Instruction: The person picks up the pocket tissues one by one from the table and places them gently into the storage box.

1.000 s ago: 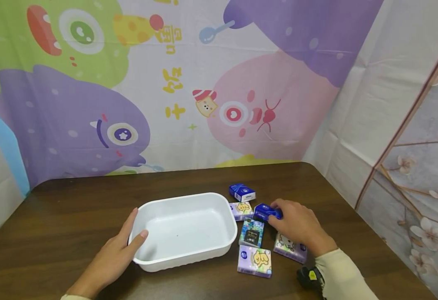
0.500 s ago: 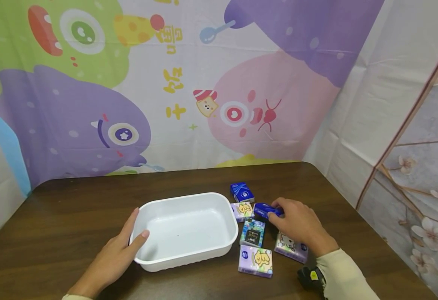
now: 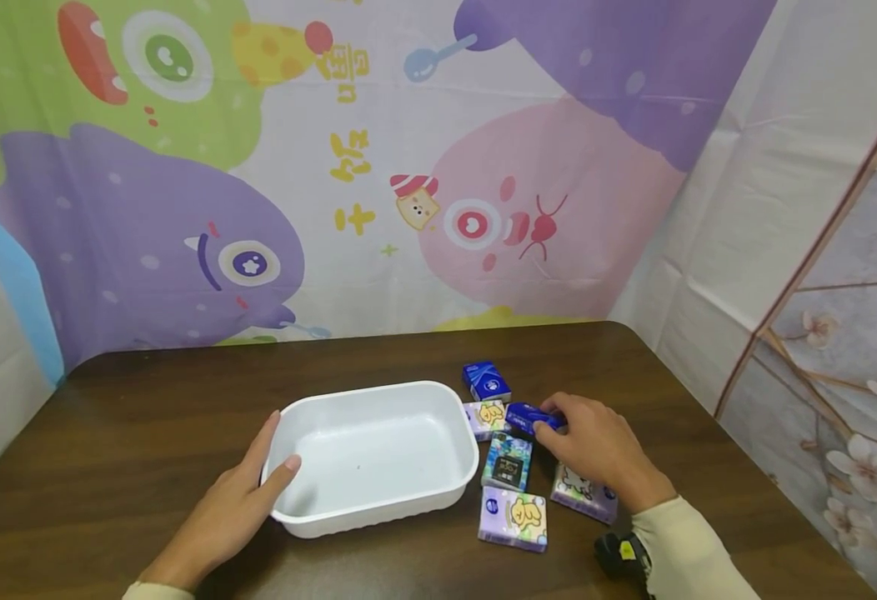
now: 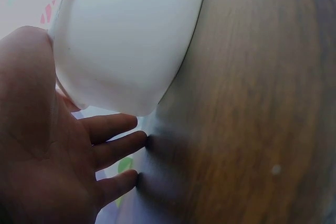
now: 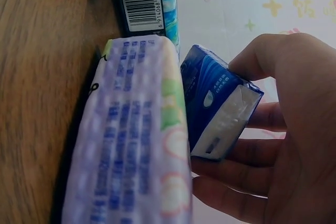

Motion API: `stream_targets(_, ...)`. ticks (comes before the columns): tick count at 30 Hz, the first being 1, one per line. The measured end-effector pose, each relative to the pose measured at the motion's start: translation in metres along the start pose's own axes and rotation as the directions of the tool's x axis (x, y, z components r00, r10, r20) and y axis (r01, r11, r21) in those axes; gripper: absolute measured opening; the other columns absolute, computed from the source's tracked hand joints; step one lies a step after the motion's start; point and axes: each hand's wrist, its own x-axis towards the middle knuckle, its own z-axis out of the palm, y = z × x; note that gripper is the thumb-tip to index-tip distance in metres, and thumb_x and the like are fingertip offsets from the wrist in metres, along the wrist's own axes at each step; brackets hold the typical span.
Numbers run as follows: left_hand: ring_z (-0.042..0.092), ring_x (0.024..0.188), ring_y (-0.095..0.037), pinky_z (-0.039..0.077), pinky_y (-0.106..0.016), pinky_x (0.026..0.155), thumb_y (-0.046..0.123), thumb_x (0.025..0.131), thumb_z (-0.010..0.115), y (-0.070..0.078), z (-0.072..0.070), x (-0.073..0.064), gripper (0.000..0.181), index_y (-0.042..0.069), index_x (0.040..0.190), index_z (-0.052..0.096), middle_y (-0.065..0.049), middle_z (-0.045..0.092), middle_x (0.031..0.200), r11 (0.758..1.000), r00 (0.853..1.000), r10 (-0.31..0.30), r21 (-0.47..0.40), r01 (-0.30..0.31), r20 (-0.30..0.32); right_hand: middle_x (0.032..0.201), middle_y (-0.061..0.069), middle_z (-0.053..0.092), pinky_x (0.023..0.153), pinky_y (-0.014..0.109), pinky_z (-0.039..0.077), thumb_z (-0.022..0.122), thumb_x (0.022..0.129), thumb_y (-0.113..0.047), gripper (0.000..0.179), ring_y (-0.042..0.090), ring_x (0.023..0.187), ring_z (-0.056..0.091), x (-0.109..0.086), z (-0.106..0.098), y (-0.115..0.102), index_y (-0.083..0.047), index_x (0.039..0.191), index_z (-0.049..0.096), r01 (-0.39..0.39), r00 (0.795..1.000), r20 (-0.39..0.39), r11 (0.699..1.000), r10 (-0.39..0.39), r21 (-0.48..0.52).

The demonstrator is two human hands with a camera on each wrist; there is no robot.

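Right hand (image 3: 596,443) has its thumb and fingers clamped on a blue tissue pack (image 3: 527,418), tilted, just shy of 3 o'clock from the middle of the white tray (image 3: 367,467). Left hand (image 3: 236,508) grips that tray around 9 o'clock, thumb over the rim, other fingers outside and spread apart. I'd guess the pack's super light and squishy with a slick wrapper, so it won't break but might dent or slip. Gentle pinch across opposite edges seems best tbh.
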Motion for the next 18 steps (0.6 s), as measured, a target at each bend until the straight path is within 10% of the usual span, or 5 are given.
stream_targets(18, 0.048, 0.129, -0.048, 0.041, -0.065, 0.096, 0.059, 0.103, 0.041, -0.0001, 0.0000, 0.0004, 0.078, 0.026, 0.163, 0.003, -0.026, 0.035, 0.154, 1.000, 1.000, -0.010, -0.007, 0.010, 0.008, 0.108, 0.001, 0.069, 0.081, 0.046, 0.052, 0.065, 0.091, -0.036, 0.031, 0.018, 0.087, 0.061, -0.0006, 0.0011, -0.0079, -0.015, 0.113, 0.068, -0.011, 1.000, 0.016, 1.000, 0.011, 0.017)
